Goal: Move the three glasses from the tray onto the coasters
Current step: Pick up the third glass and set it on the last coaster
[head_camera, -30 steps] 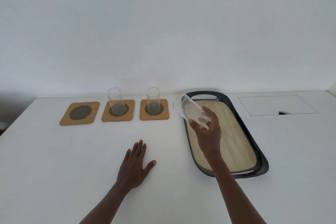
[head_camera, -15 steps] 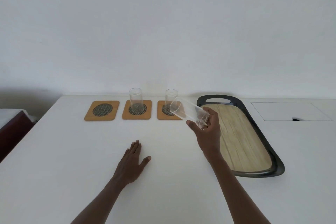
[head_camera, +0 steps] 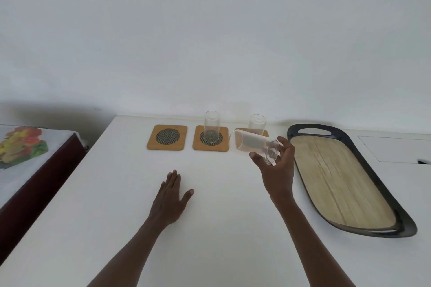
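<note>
The right hand (head_camera: 278, 170) grips a clear glass (head_camera: 253, 147) near its base, fingers (head_camera: 285, 147) curled round it, the glass tipped almost on its side with its mouth pointing left beyond the fingertips, in the air in front of the right coaster (head_camera: 264, 133). Past it, two more glasses stand upright: one (head_camera: 257, 124) on that right coaster, one (head_camera: 211, 125) on the middle coaster (head_camera: 210, 138). The left coaster (head_camera: 167, 137) is bare. The tray (head_camera: 349, 179) lies to the right of the hand. The left hand (head_camera: 171, 198) rests flat on the white table (head_camera: 105, 216), fingers together, thumb spread, holding nothing
</note>
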Demonstrator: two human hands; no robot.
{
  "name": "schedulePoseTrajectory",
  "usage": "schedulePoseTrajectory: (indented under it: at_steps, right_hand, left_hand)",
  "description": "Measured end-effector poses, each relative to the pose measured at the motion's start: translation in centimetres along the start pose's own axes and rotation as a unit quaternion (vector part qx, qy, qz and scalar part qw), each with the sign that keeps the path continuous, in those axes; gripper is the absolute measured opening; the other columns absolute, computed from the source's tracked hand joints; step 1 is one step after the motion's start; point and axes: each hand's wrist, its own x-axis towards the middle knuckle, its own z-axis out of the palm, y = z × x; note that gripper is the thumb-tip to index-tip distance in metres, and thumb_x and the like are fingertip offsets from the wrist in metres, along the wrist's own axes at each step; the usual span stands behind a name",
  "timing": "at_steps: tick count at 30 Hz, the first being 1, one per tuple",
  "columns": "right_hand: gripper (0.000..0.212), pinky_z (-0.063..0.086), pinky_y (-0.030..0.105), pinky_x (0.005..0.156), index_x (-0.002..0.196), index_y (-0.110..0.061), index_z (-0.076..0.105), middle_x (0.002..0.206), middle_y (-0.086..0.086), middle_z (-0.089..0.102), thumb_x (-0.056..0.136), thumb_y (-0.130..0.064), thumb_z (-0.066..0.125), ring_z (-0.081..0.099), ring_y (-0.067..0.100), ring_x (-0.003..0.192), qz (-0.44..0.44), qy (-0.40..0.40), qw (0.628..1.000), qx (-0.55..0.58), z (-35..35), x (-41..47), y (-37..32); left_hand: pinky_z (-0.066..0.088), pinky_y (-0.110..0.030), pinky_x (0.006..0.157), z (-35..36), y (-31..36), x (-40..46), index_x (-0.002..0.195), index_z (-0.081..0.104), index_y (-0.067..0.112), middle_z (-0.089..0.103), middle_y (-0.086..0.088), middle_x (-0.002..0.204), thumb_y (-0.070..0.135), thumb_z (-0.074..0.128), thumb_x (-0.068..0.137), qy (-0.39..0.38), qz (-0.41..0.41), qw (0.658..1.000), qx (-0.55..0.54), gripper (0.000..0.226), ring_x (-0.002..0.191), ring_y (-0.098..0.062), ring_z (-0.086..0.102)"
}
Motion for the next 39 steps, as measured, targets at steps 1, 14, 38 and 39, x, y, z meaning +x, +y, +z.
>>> schedulePoseTrajectory:
  at_steps: [1,14,38,39]
  right_hand:
    - [0.069,0.049,0.004,0.071,0.121,-0.035,0.045,0.114,-0.021,0.058,0.070,-0.015,0.089,0.058,-0.015,0.101,-0.001,0.001,1.000,0.002,0.7,-0.2,-0.1]
    - [0.072,0.055,0.025,0.090,0.130,-0.026,0.051,0.116,-0.008,0.063,0.070,-0.012,0.088,0.063,0.011,0.111,-0.010,-0.039,0.999,0.004,8.3,-1.7,-0.2]
    - [0.080,0.049,0.012,0.086,0.137,-0.025,0.049,0.118,-0.011,0.062,0.067,-0.021,0.087,0.061,0.007,0.110,-0.037,-0.121,0.990,-0.064,24.2,4.1,1.7]
    - [0.080,0.048,0.010,0.085,0.137,-0.023,0.048,0.118,-0.009,0.062,0.067,-0.021,0.087,0.061,0.009,0.108,-0.037,-0.126,0.989,-0.069,25.1,4.6,1.9]
  left_hand:
    - [0.003,-0.033,0.123,-0.3,-0.7,0.1,0.156,0.012,0.005,0.002,-0.006,0.166,0.057,0.036,0.099,0.001,-0.003,1.000,0.001,0.081,0.153,-0.015,-0.003]
    - [0.003,-0.037,0.125,-3.3,-7.8,3.6,0.156,0.009,0.004,0.001,-0.008,0.167,0.056,0.036,0.099,0.018,-0.037,0.999,0.013,0.081,0.154,-0.019,-0.003]
    - [0.011,-0.037,0.124,-3.1,-11.2,6.2,0.154,0.021,0.003,0.012,-0.009,0.166,0.063,0.031,0.096,0.083,-0.065,0.994,0.036,0.084,0.154,-0.019,0.007]
    - [0.011,-0.037,0.124,-3.1,-11.2,6.2,0.154,0.021,0.003,0.012,-0.009,0.165,0.064,0.028,0.096,0.085,-0.065,0.994,0.037,0.084,0.154,-0.019,0.007]
